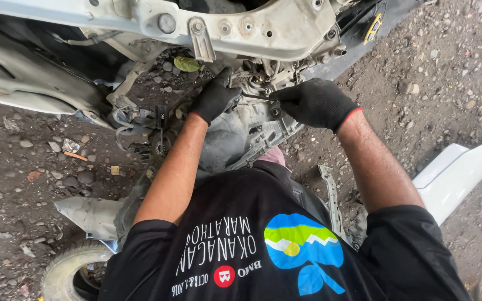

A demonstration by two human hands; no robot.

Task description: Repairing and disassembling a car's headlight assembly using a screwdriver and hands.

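Both my hands wear black gloves and reach into the stripped front of a white car. My left hand (215, 96) is closed around a dark part among the grimy metal components (235, 136) below the white crossmember (263, 28). My right hand (314, 103) grips a thin dark tool (256, 97), which runs leftward toward my left hand. A round dark end (275, 111) shows just under my right fingers. The point where the tool meets the car is hidden behind my left hand.
Gravel and dirt ground lies all around. A loose white body panel (458, 173) lies at the right and a worn tyre (65, 270) at the bottom left. A bent metal bracket (330, 192) lies by my right arm. Cables and hoses (132, 120) hang at the left.
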